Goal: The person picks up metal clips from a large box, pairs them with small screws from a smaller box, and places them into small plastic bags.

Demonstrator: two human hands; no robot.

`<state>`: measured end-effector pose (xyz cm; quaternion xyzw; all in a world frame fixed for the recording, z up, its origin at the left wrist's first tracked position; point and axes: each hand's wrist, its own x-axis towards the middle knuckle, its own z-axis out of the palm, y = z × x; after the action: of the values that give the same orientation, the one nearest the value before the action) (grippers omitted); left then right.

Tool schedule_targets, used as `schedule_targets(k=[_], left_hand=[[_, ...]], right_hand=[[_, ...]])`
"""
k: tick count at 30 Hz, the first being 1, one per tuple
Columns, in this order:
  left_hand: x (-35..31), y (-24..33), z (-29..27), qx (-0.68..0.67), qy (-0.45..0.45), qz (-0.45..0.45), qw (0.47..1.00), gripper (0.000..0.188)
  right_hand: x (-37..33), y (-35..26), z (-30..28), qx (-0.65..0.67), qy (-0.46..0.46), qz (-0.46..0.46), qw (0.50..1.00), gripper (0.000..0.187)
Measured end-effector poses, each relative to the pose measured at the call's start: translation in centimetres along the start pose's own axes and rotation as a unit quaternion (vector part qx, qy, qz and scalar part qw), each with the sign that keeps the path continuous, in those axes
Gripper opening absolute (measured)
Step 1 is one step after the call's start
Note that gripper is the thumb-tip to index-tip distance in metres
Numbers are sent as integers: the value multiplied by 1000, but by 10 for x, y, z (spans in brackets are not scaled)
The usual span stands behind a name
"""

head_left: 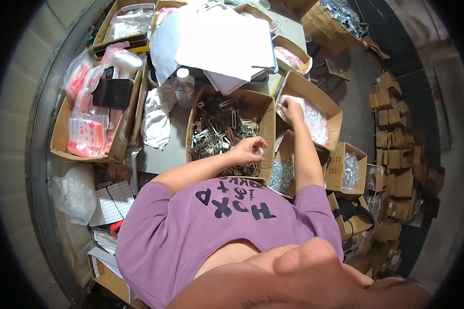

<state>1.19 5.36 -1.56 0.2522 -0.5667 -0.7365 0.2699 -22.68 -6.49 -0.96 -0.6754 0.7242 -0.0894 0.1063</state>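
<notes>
At the far left, an open brown cardboard box (83, 156) was packed with clear plastic bags marked in red, and a black rectangular phone (113, 93) lay on top of them, probably because the full box made a handy shelf. A crumpled white cloth (156, 119) lay on the table beside a clear plastic bottle with a white cap (184, 88). Loose white paper sheets (221, 44) covered the far part of the table, seemingly pushed back to leave the near side for the boxes.

In the middle, flat slotted metal pieces (219, 129) filled another open cardboard box, set close to the body, presumably for short reaches. The left hand (247, 151) was above that box's near right part, its fingers curled in toward the thumb; something small and pale seemed to show at the fingertips, but whether it was gripped could not be told.

Just right of it, small silver metal parts (281, 176) lay low between the arms, likely kept within reach of both hands. Farther out, the right hand (292, 110) reached over the left side of a tilted cardboard box (336, 121) holding clear and pinkish plastic bags (314, 122). Its fingers bent downward, their tips hidden, so its hold could not be told.
</notes>
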Motion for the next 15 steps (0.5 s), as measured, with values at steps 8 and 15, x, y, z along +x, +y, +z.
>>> schedule_targets(k=[8, 15], left_hand=[[0, -4, -1, -22, 6, -7, 1000, 39], [4, -6, -3, -23, 2, -1, 1000, 42]], right_hand=[[-31, 2, -13, 220, 77, 54, 971, 14], [-64, -20, -30, 220, 178, -7, 959, 13]])
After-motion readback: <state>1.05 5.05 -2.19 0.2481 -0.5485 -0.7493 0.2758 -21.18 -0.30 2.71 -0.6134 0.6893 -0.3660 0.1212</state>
